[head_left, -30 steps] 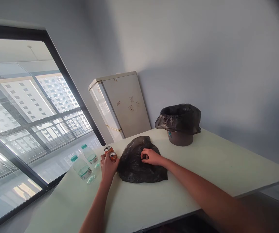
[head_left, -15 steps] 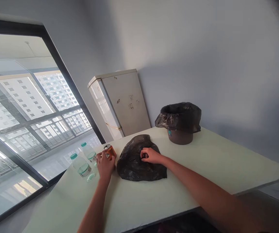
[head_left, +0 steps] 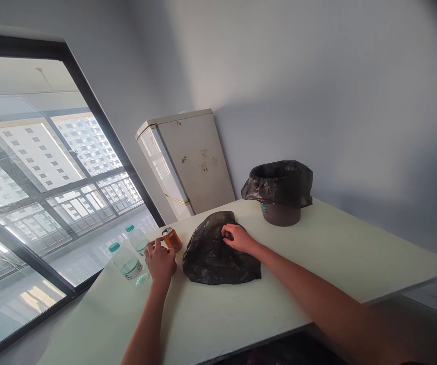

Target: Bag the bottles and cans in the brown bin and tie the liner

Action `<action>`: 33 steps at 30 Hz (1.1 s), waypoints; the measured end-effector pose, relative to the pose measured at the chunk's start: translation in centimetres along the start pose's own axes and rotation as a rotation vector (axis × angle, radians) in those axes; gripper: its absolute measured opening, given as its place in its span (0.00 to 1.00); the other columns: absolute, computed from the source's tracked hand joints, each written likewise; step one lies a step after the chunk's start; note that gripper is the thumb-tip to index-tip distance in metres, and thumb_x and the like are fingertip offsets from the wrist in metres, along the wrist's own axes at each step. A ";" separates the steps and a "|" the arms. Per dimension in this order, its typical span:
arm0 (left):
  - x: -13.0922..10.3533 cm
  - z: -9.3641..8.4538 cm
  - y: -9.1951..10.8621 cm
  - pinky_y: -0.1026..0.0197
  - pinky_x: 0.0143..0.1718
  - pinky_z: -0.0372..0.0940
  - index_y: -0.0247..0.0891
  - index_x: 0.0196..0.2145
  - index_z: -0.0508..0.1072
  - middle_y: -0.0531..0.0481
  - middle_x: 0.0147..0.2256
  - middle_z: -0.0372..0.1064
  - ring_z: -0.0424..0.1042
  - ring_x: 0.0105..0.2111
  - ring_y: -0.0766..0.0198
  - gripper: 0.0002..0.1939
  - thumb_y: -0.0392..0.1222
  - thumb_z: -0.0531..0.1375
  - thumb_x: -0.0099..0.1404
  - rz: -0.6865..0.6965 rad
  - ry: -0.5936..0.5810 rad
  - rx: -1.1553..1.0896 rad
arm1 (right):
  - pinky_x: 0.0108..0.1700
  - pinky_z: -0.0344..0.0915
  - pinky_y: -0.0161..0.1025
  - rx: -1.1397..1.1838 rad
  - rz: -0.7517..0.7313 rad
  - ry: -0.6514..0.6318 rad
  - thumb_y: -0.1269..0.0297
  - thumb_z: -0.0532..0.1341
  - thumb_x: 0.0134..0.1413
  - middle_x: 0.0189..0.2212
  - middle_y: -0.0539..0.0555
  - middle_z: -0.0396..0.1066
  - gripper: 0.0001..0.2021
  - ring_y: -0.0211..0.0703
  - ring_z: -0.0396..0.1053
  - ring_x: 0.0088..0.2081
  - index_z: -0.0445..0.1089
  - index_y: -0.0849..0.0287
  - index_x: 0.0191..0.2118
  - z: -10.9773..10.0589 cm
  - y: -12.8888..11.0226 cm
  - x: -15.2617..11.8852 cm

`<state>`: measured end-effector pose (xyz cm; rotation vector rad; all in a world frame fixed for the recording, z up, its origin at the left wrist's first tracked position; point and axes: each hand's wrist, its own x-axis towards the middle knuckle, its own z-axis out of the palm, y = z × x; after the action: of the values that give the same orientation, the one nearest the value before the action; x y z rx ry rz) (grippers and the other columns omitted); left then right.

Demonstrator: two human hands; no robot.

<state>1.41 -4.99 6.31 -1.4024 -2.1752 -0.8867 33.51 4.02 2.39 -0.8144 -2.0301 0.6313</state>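
Observation:
My left hand (head_left: 160,261) is over the table, fingers apart and bent, between an orange drink can (head_left: 172,239) and two clear bottles. The upright can stands just beyond my fingers and thumb. The nearer bottle (head_left: 127,264) and the farther bottle (head_left: 138,240) both have green caps; my hand partly covers the farther one. On the right, my right hand (head_left: 238,238) rests over a crumpled black plastic bag (head_left: 214,263), its fingers curled in. Whether they pinch any of the plastic is hidden against the dark bag.
Behind the bag, a brown bin (head_left: 282,215) lined with a black bag (head_left: 279,182) stands on the pale table (head_left: 336,243). A white fridge (head_left: 199,162) is past the far edge. A glass door (head_left: 70,203) lies at left.
My left hand has shifted slightly left and towards me, off the can, which shows more fully. My right hand has risen a little over the bag. The bag keeps its shape.

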 end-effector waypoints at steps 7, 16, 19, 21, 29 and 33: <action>-0.2 -0.7 0.8 0.43 0.55 0.65 0.40 0.56 0.74 0.36 0.55 0.68 0.66 0.56 0.40 0.22 0.46 0.62 0.65 -0.036 0.029 -0.002 | 0.55 0.67 0.46 -0.052 -0.050 0.011 0.76 0.68 0.53 0.44 0.56 0.72 0.10 0.51 0.70 0.48 0.73 0.57 0.40 0.0 0.0 -0.2; -1.8 -2.8 3.8 0.47 0.59 0.66 0.37 0.52 0.70 0.36 0.52 0.65 0.70 0.54 0.49 0.15 0.48 0.53 0.75 0.203 0.231 -0.353 | 0.70 0.57 0.56 -0.161 -0.084 -0.009 0.69 0.69 0.58 0.69 0.63 0.65 0.27 0.60 0.61 0.68 0.70 0.58 0.63 -0.5 0.0 -0.1; -3.2 -1.4 5.5 0.50 0.57 0.69 0.39 0.53 0.70 0.38 0.54 0.65 0.72 0.52 0.53 0.15 0.48 0.53 0.76 0.343 -0.017 -0.512 | 0.64 0.63 0.54 -0.206 -0.021 -0.146 0.63 0.68 0.62 0.61 0.62 0.75 0.23 0.59 0.71 0.61 0.74 0.56 0.62 -0.7 -0.3 -0.2; -4.1 0.3 6.2 0.47 0.62 0.66 0.41 0.57 0.70 0.40 0.56 0.67 0.71 0.56 0.51 0.16 0.48 0.54 0.76 0.404 -0.203 -0.516 | 0.55 0.66 0.49 -0.230 0.011 -0.222 0.58 0.66 0.65 0.44 0.59 0.83 0.12 0.54 0.78 0.46 0.82 0.56 0.48 -0.9 -0.7 -0.4; -4.7 3.0 5.7 0.46 0.59 0.69 0.39 0.51 0.73 0.42 0.50 0.75 0.75 0.53 0.50 0.24 0.28 0.57 0.57 0.403 -0.464 -0.554 | 0.29 0.54 0.35 0.083 -0.029 -0.302 0.44 0.62 0.66 0.17 0.47 0.65 0.25 0.35 0.58 0.22 0.78 0.61 0.28 -1.2 -2.2 -0.6; -4.6 0.5 6.6 0.47 0.60 0.69 0.41 0.49 0.75 0.43 0.50 0.75 0.74 0.54 0.51 0.17 0.32 0.59 0.62 0.512 -0.508 -0.743 | 0.36 0.64 0.37 0.095 -0.080 0.044 0.53 0.61 0.69 0.32 0.53 0.76 0.15 0.41 0.67 0.32 0.79 0.58 0.46 -1.5 -2.4 -0.3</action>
<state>9.30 -5.75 4.97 -2.6319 -1.6627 -1.2939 34.14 2.42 4.70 -0.6829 -1.9668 0.6538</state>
